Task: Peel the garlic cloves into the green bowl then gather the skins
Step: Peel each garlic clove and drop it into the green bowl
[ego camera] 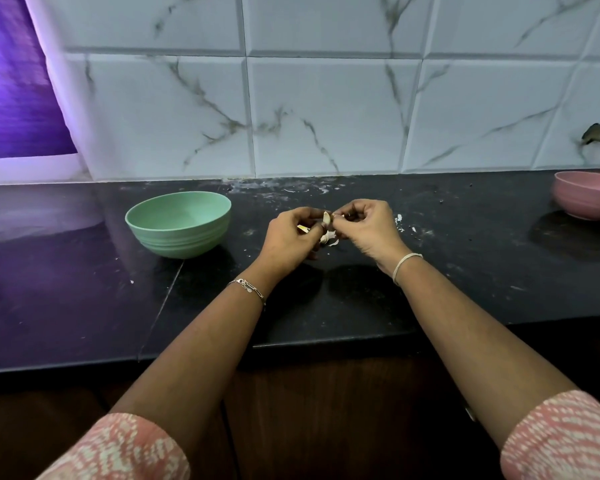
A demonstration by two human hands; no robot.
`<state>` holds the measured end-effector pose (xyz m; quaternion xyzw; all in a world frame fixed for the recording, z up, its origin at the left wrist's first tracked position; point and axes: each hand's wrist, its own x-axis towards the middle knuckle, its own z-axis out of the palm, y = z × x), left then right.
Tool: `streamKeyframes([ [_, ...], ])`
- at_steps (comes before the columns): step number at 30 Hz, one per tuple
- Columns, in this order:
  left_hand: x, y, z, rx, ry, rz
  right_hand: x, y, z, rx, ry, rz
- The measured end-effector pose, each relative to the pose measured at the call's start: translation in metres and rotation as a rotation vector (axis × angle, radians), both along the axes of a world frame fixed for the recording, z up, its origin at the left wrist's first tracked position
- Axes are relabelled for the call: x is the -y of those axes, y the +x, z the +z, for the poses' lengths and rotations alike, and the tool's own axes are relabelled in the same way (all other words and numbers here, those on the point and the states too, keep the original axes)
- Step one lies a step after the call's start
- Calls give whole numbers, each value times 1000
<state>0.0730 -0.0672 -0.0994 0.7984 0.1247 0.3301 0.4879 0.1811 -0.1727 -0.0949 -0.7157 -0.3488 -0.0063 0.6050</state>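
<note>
Both hands meet over the black counter [361, 306], just right of the green bowl [179, 221]. My left hand [291, 239] grips a garlic clove [326, 217], with another pale piece [303, 229] showing at its fingers. The fingertips of my right hand [366, 225] pinch the clove's skin at its top. Bits of pale skin [330, 241] lie on the counter beneath the hands. The green bowl's inside looks empty from here.
A pink bowl [587, 195] stands at the far right of the counter. White skin flakes [399, 221] lie scattered right of my right hand. Marble-look tiles form the back wall. The counter's front edge runs below my forearms.
</note>
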Motion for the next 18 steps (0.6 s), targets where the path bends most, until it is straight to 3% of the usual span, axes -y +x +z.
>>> streamKeyframes([
  [18, -5, 2, -2, -38, -154, -3, 1, -2, 2, -26, 59, 31],
])
